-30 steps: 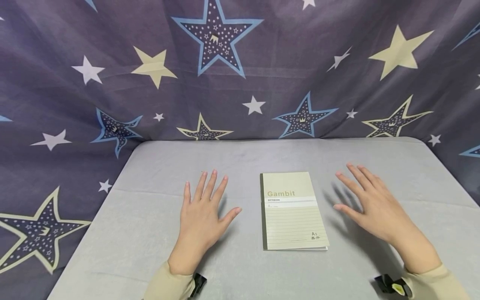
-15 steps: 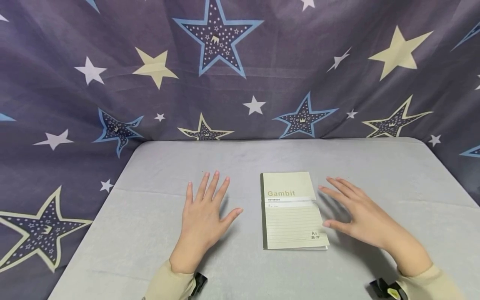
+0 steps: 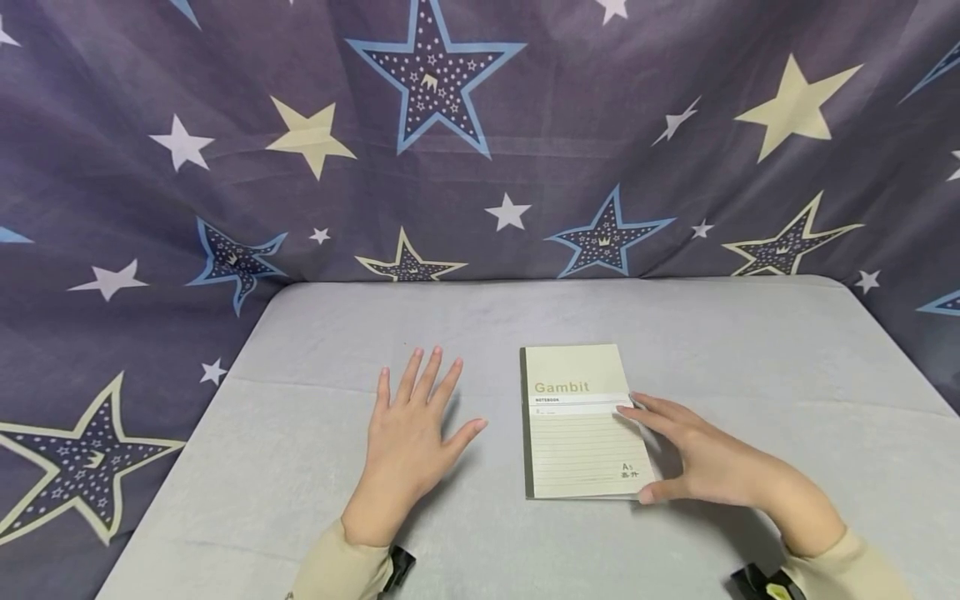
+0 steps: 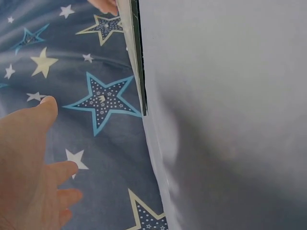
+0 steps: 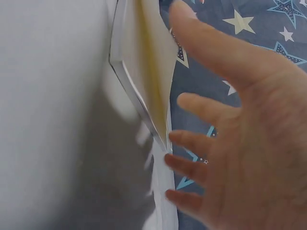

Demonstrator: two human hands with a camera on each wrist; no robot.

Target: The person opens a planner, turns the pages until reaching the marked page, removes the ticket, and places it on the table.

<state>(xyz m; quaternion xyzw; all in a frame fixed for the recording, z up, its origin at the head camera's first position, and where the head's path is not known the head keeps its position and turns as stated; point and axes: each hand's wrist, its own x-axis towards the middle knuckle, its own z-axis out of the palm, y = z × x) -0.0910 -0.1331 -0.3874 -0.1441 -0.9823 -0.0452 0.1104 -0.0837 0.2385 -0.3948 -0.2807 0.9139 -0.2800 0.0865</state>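
A cream notebook [image 3: 581, 446] with a dark spine and "Gambit" on its cover lies closed on the table. My right hand [image 3: 708, 467] is at its right edge, thumb by the lower right corner and fingertips over the side. Seen from the right wrist, the spread fingers [image 5: 192, 143] are beside the notebook [image 5: 144, 67], whose cover stands slightly up from the pages; whether they touch it I cannot tell. To the left of the notebook my left hand [image 3: 408, 450] is held palm down with its fingers spread, holding nothing.
A pale grey cloth covers the table [image 3: 450, 321]. Behind it and along the left side hangs a dark purple curtain [image 3: 570, 100] printed with stars. Black straps with small devices [image 3: 401, 567] are on both wrists.
My right hand has moved left and toward me, from well beside the notebook to its right edge. The left hand has barely shifted, and the notebook lies where it was.
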